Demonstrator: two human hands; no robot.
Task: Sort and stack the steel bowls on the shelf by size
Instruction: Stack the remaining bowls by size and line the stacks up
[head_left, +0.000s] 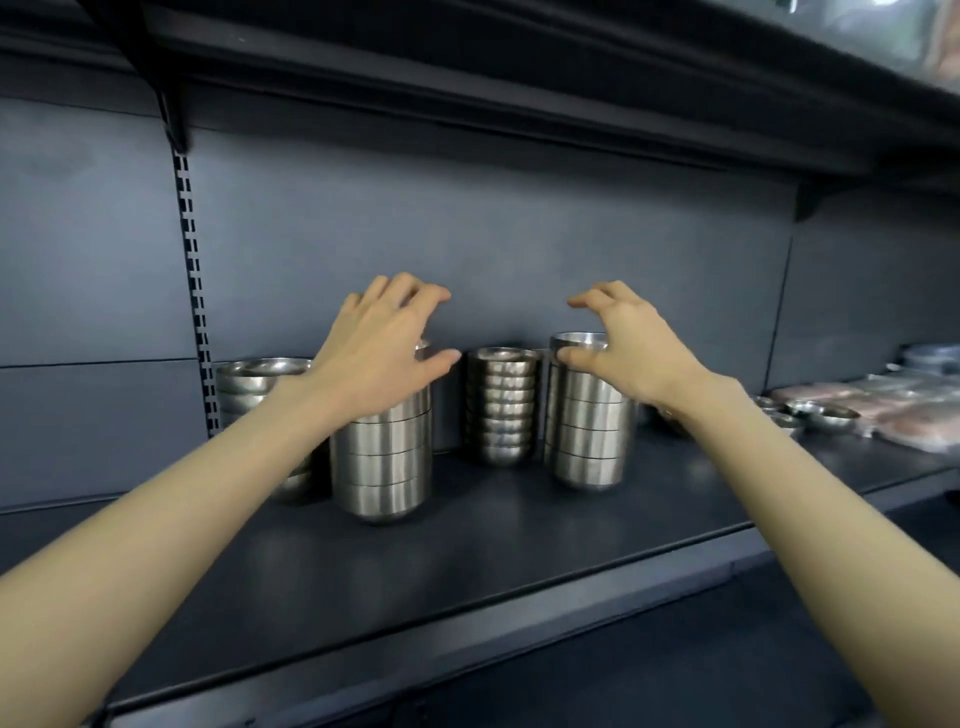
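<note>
The left hand (384, 353) is held spread over the left stack (382, 467), and the right hand (623, 348) over the right stack (589, 436), nothing gripped. The small stack (501, 405) is seen between the hands.

Dim, soft overhead light; wide-angle bending and blur toward edges.

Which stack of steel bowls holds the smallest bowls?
The middle stack, between the left tall stack and the right tall stack; its bowls are clearly narrower.
</note>
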